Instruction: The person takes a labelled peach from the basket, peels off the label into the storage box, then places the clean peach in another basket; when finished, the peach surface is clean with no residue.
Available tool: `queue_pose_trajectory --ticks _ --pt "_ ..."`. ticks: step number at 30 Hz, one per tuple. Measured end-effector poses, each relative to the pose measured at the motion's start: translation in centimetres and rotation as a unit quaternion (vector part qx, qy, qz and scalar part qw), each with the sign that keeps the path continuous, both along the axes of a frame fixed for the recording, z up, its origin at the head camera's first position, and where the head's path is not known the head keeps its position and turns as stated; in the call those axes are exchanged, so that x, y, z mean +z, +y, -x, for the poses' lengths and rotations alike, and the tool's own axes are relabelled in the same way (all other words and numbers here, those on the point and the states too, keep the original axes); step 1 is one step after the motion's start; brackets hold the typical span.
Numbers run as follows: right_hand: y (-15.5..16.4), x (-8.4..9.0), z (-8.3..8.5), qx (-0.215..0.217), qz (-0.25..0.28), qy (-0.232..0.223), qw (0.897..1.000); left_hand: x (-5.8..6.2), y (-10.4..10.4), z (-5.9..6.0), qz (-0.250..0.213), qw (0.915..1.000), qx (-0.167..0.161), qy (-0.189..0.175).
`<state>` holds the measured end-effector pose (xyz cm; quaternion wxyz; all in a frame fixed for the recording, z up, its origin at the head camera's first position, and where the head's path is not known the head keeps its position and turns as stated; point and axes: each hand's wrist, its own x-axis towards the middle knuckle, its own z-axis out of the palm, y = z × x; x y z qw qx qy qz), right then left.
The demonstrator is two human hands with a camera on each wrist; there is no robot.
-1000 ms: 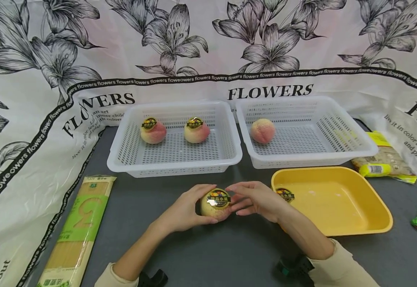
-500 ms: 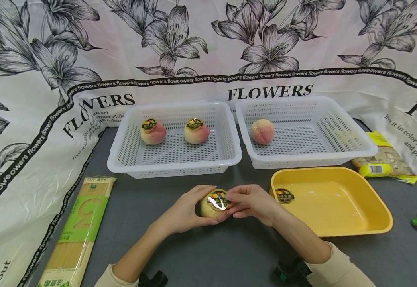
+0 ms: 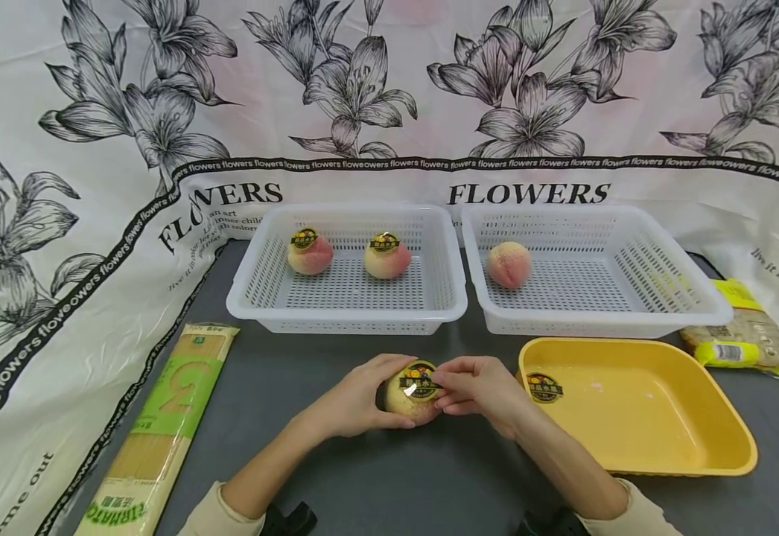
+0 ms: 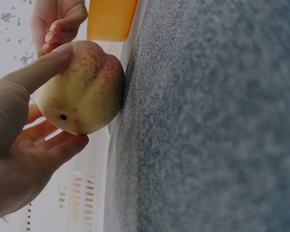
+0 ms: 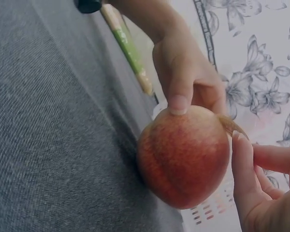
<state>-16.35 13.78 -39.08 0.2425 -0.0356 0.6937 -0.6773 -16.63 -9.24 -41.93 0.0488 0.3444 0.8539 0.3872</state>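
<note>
A yellow and red peach point(image 3: 408, 408) is held low over the dark tabletop by my left hand point(image 3: 357, 402), thumb on the near side and fingers behind. On top of it is a round black and gold sticker point(image 3: 418, 380). My right hand point(image 3: 486, 391) pinches the sticker's edge between thumb and index finger. From the right wrist view, that edge of the sticker point(image 5: 234, 126) stands up off the peach point(image 5: 183, 157). The left wrist view shows the underside of the peach point(image 4: 82, 94), with a small dark spot.
Two stickered peaches point(image 3: 387, 260) sit in the left white basket point(image 3: 349, 325). One bare peach point(image 3: 509, 265) is in the right white basket point(image 3: 604, 324). A yellow basin point(image 3: 644, 402) bears a loose sticker point(image 3: 545, 388). Noodles point(image 3: 168, 417) lie left, a yellow bag point(image 3: 748, 335) right.
My right hand's fingers have closed from loosely beside the peach to a pinch on the sticker's edge. The left hand keeps its hold. The head view has shifted slightly.
</note>
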Motion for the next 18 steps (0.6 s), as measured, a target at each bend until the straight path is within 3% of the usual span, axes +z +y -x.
queue_pose_trajectory --ticks 10,18 --pt "2.6 1.6 -0.5 -0.026 0.015 0.006 1.0 0.0 0.3 -0.1 0.008 0.9999 -0.004 -0.012" --pt "8.2 3.5 0.4 0.008 -0.032 0.039 0.999 0.1 0.0 -0.1 0.013 0.9998 0.006 -0.01"
